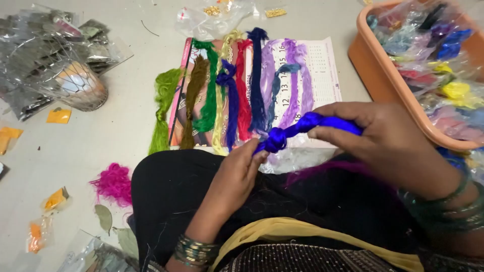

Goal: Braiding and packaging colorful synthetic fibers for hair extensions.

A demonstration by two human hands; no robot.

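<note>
Over the lap, the left hand [241, 166] pinches the knotted end of a blue thread skein [302, 128]. Its long axis rises rightward into the right hand [375, 133], closed around it. Beyond, coloured skeins [227, 95] lie on a calendar [317, 65].

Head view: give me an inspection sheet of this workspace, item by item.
Surface: pale floor, with a calendar sheet laid on it as a mat.
Job's things: blue thread skein, knotted at one end, held between both hands.
Clutter: row of coloured skeins on the calendar; orange tub full of bagged threads; pink thread tuft; clear packets; small yellow packets.
Grippers: left hand pinches the skein at the knot; right hand grips its other end.
Cables: nothing seen.
Surroundings: wire basket lying on the floor; the person's dark clothing fills the foreground.
</note>
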